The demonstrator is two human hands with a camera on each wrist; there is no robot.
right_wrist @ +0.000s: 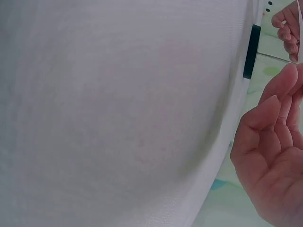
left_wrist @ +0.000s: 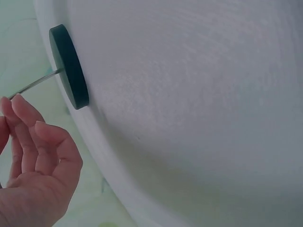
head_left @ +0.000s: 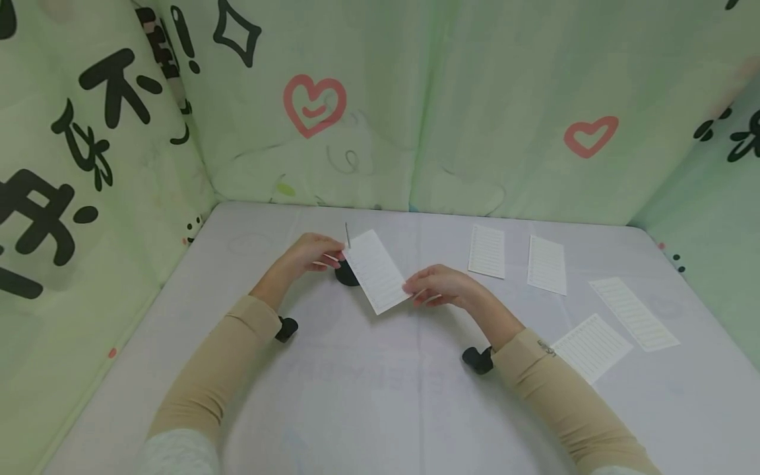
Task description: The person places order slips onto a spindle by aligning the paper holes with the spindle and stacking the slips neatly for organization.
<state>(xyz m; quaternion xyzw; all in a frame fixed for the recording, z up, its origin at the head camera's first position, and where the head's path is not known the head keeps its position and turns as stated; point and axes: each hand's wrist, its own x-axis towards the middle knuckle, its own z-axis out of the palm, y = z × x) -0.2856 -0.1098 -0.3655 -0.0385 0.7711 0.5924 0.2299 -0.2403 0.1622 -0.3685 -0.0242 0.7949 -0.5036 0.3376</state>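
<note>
A white printed paper slip [head_left: 377, 272] is held tilted above the table between both hands. My left hand [head_left: 311, 252] pinches its upper left corner beside the thin upright metal rod of a bill spike. The spike's round black base [head_left: 346, 273] stands on the table, partly hidden by the slip; in the left wrist view the rod runs from the dark base [left_wrist: 70, 68] to the fingertips of the left hand [left_wrist: 40, 165]. With thumb and fingers my right hand [head_left: 442, 285] pinches the slip's lower right corner. Whether the rod pierces the paper cannot be told.
Several more printed slips lie at the right, including two upright ones [head_left: 487, 252] [head_left: 547, 264] at the back, a slanted one [head_left: 634, 313], and one [head_left: 592, 348] partly behind the right sleeve. Green printed curtains [head_left: 505, 79] enclose the white-covered table [head_left: 356, 396] on the back and sides.
</note>
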